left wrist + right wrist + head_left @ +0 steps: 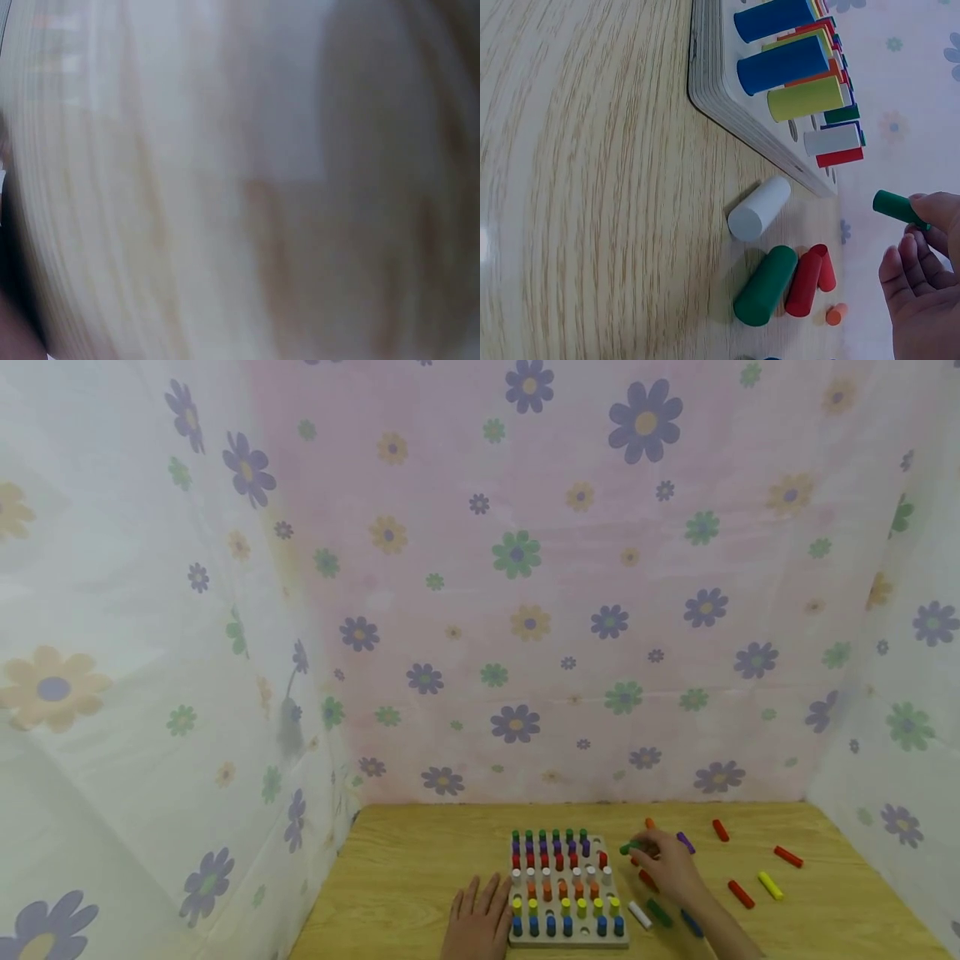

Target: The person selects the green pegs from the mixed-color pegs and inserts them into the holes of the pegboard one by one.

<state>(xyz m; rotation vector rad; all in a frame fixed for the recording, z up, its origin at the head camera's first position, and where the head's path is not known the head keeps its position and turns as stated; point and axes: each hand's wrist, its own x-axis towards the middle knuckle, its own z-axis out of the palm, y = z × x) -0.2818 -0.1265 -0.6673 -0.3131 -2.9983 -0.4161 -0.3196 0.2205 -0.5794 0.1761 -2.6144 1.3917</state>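
A pale wooden pegboard point(570, 943) stands on the table, filled with rows of green, purple, red, white, orange, yellow and blue pegs; some holes are bare. My right hand point(670, 862) pinches a green peg point(894, 205) between thumb and fingertips, just right of the board's far right corner. In the right wrist view this peg is held up clear of the table, tilted nearly sideways. My left hand point(477, 920) rests flat on the table with fingers extended, its fingertips right at the board's left edge. The left wrist view shows only blurred wood grain.
Loose pegs lie right of the board: a white peg point(640, 914), a green peg point(659, 912), a blue peg point(692, 923), a purple peg point(686, 842), a yellow peg point(770, 886) and several red ones. Flowered sheets point(570, 677) enclose the wooden table point(405, 860) at back and sides.
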